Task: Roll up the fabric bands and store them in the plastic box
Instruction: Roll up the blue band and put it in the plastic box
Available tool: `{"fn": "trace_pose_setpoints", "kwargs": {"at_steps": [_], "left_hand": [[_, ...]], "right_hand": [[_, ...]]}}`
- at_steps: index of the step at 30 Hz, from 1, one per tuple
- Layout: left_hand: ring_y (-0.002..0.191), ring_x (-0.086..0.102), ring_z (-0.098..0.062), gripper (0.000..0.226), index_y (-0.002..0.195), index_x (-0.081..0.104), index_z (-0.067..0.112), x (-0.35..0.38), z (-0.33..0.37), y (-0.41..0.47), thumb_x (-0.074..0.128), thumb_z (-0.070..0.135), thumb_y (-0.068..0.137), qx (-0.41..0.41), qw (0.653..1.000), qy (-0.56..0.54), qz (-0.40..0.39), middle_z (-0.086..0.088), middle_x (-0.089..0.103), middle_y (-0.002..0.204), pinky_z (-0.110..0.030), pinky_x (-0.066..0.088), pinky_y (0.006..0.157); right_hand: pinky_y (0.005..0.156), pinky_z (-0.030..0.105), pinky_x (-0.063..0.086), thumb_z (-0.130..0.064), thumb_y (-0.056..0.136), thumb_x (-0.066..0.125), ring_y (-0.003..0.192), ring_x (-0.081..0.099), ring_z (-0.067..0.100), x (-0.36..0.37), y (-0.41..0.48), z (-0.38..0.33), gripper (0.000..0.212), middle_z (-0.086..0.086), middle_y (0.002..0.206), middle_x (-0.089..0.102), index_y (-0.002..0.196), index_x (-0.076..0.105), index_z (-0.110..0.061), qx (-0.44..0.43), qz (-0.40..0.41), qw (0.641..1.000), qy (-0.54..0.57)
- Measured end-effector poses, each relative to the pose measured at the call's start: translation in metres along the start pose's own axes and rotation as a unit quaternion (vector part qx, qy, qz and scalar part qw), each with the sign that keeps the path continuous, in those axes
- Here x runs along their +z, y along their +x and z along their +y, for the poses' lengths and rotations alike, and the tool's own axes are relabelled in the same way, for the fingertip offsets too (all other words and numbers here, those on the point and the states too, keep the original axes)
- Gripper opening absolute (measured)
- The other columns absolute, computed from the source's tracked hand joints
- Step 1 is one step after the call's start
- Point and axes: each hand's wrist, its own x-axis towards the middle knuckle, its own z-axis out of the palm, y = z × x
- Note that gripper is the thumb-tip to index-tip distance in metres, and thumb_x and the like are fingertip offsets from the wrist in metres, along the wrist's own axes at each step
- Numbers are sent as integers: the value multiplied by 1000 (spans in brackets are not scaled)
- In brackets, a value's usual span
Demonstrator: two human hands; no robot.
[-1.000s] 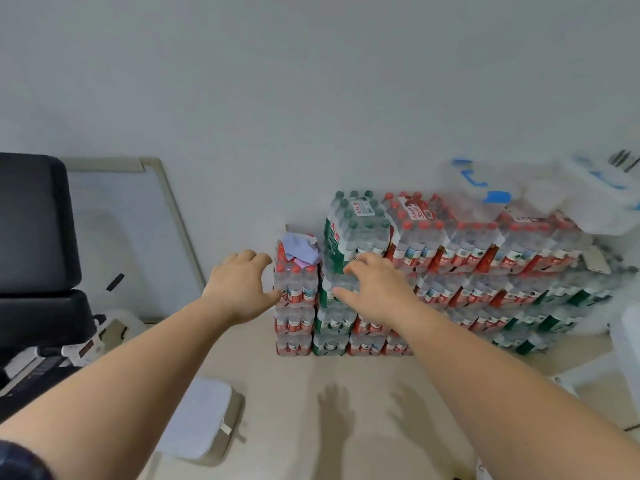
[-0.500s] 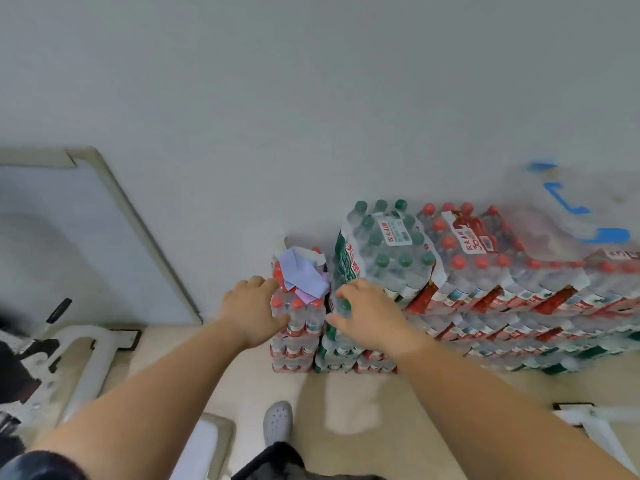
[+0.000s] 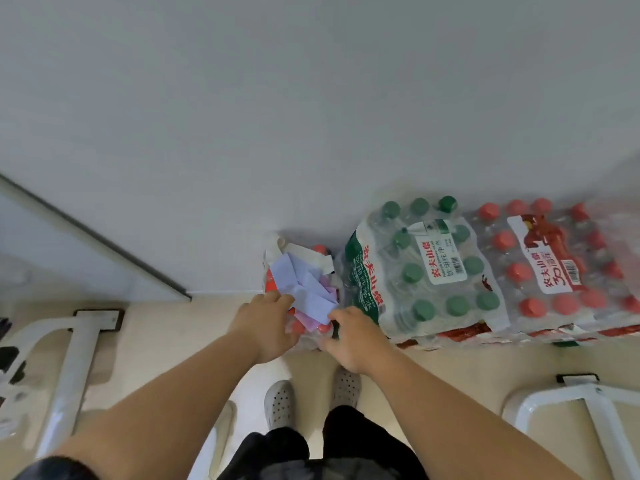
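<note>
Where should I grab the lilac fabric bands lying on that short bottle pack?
Pinch the near pointed corner of the pale lilac fabric bands, coming from the front and above. They lie loosely folded on the red-capped bottle pack; the white wall is behind and the taller green-capped bottle pack crowds their right.

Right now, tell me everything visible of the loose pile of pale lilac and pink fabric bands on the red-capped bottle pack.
The loose pile of pale lilac and pink fabric bands lies crumpled, unrolled, atop a short shrink-wrapped pack of red-capped bottles, left of the green-capped bottle pack. Flat lilac strips overlap on top; pinker ones show beneath. The left hand is at its left edge and the right hand its near corner; whether either holds it cannot be told.
</note>
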Motion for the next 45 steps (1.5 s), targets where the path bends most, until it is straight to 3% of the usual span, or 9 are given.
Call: {"fn": "trace_pose_setpoints", "kwargs": {"at_steps": [4,10,14,20,27,34,38,42,45], "left_hand": [[147,32,-30,73,156,24,34,22,-1,32,50,56,92,-5,999,-23,-41,0,19,168,-47,38,111],[155,14,-24,81,161,9,37,52,-5,60,51,56,93,25,995,-5,-101,6,-3,171,-51,22,119],[157,4,-20,86,161,4,39,65,-11,64,53,58,92,28,993,0,-118,9,-13,170,-53,22,119],[155,18,-23,76,159,22,36,48,-9,60,56,53,93,26,993,-51,-98,7,7,171,-47,33,116],[135,48,-25,51,150,45,23,-9,1,29,56,17,101,46,958,-283,22,-2,47,154,-38,39,112],[143,39,-12,40,140,56,26,-64,-2,-10,59,17,101,105,946,-304,43,6,40,158,-18,30,109],[100,68,-16,29,127,61,34,-90,9,-37,59,24,100,111,929,-348,60,14,63,129,-23,55,80],[69,56,0,26,83,65,40,-114,32,-55,61,21,100,144,899,-402,95,20,64,80,-13,42,62],[63,45,-7,21,81,65,27,-133,57,-62,61,21,100,170,870,-455,90,11,52,68,-21,36,60]], "right_hand": [[93,37,52,-39,95,65,109,61,28,18,34,10,42,7,124,59,129,54,-17,37,-29,996,75],[79,34,50,-28,95,68,95,63,27,37,58,23,24,6,108,66,114,61,-17,79,25,985,148],[96,37,49,-27,96,63,112,58,24,43,66,24,37,3,126,61,132,60,-20,72,34,986,145],[110,38,43,-27,100,58,132,51,21,38,61,15,47,1,146,51,146,54,-17,49,27,991,124],[85,17,46,-12,95,66,96,65,13,4,30,-10,22,2,115,71,115,77,-12,-41,151,976,152],[76,42,58,-5,92,65,81,63,18,-40,-9,-59,13,-7,87,64,89,72,-16,-126,187,962,155],[65,33,49,-11,92,63,68,53,7,-68,-41,-78,20,-12,73,58,83,56,-27,-160,210,953,149],[71,25,53,-10,91,69,75,60,7,-100,-73,-84,21,-11,80,63,98,63,-29,-172,239,939,178],[70,13,51,-19,90,75,77,63,0,-127,-91,-79,23,-12,84,67,109,69,-29,-162,267,930,192]]}}
